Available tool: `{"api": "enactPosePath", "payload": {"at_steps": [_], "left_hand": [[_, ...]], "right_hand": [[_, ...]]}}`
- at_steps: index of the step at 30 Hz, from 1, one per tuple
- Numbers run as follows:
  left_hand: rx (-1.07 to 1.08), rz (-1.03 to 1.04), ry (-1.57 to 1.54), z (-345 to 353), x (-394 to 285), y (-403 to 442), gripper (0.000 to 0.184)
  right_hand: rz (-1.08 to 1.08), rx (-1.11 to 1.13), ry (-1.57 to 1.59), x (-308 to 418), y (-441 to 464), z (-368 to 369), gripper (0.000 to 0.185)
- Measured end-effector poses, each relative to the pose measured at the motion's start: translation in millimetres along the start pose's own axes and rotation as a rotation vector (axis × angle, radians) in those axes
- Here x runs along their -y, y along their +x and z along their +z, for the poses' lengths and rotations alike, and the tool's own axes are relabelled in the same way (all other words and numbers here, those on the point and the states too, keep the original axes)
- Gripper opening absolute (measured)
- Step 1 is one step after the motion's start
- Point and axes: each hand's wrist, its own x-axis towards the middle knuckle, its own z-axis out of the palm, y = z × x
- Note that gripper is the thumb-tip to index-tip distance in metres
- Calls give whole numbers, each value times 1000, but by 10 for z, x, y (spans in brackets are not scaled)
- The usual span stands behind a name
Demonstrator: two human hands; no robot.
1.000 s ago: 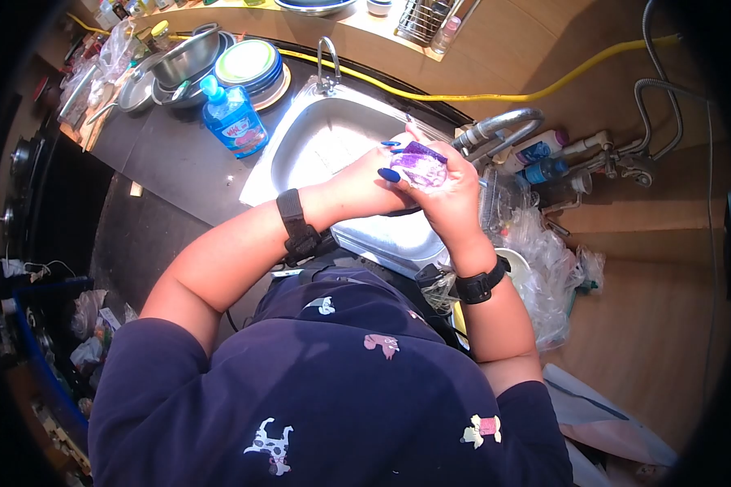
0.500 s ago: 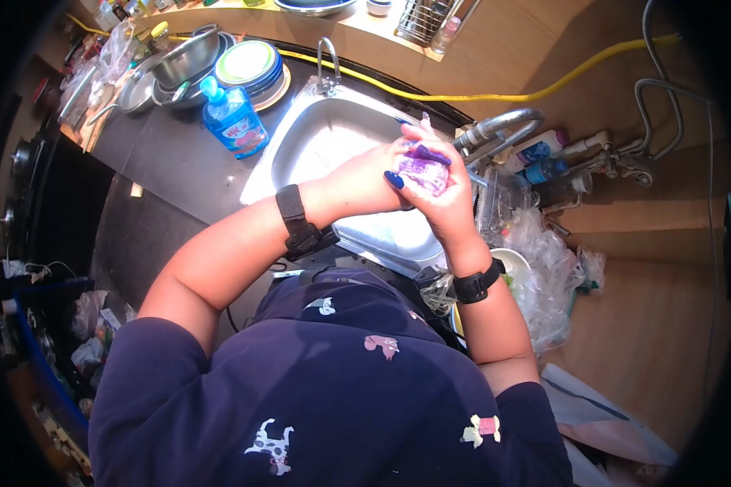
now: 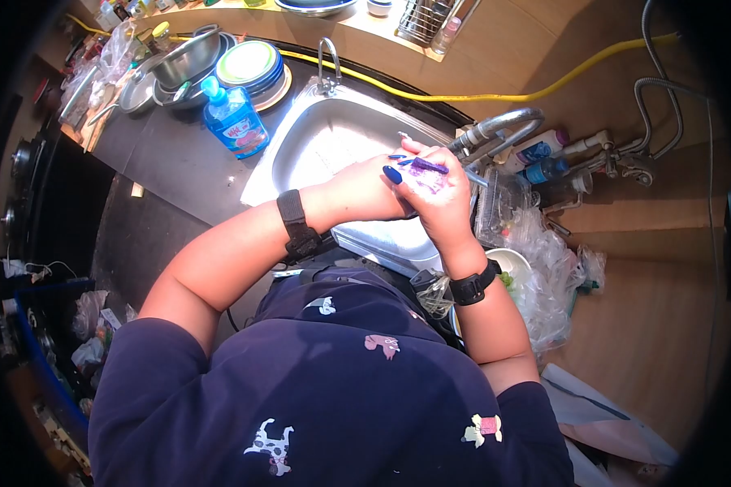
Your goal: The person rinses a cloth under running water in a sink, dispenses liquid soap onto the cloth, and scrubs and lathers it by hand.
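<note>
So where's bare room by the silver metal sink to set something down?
Dark countertop left of the blue plastic pump bottle, nearer than the silver metal bowl. Crowded: behind the bottle, stacked round plates; right of the sink, crumpled clear plastic bags; over it, both hands.

Purple item point(image 3: 432, 167) mostly covered, upper centre
Left hand point(image 3: 371, 186) and right hand point(image 3: 447, 200) hide its full shape; a dish point(image 3: 313, 7) is cut by the top edge; print on the blue bottle point(image 3: 240, 130), upper left, is too small to read; the right forearm point(image 3: 502, 329) partly hides a white bowl point(image 3: 520, 266).
</note>
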Motion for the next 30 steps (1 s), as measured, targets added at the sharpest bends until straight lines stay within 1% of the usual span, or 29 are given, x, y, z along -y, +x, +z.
{"api": "enactPosePath", "payload": {"at_steps": [3,6,9,12,15,17,20,24,27,30], "left_hand": [[36,-66,-33,12,-21,-3,22],[24,-76,-63,-1,-46,-12,25],[55,-162,-64,-65,-139,-25,29],[-36,-83,-110,-6,-58,-45,31],[-27,-153,-22,46,-3,-34,30],[-27,-131,-1,72,56,-49,30],[-49,-99,-23,84,52,-59,30],[-93,-106,-90,86,23,-60,33],[-130,-346,-351,106,13,-69,44],[-319,-232,-315,168,208,-75,73]], "right_hand": [[0,23,11,16,-4,-4,26],[2,12,28,24,-13,4,23],[35,-1,65,55,-8,21,20],[-76,-42,23,-3,25,21,16],[-28,-63,-75,-63,22,-17,13],[-50,-72,-77,-105,18,-22,12],[-38,-113,-48,-15,11,17,17],[31,-177,25,-6,0,51,32],[47,-181,130,-12,3,43,38],[50,-204,52,-70,16,-10,41]]}}
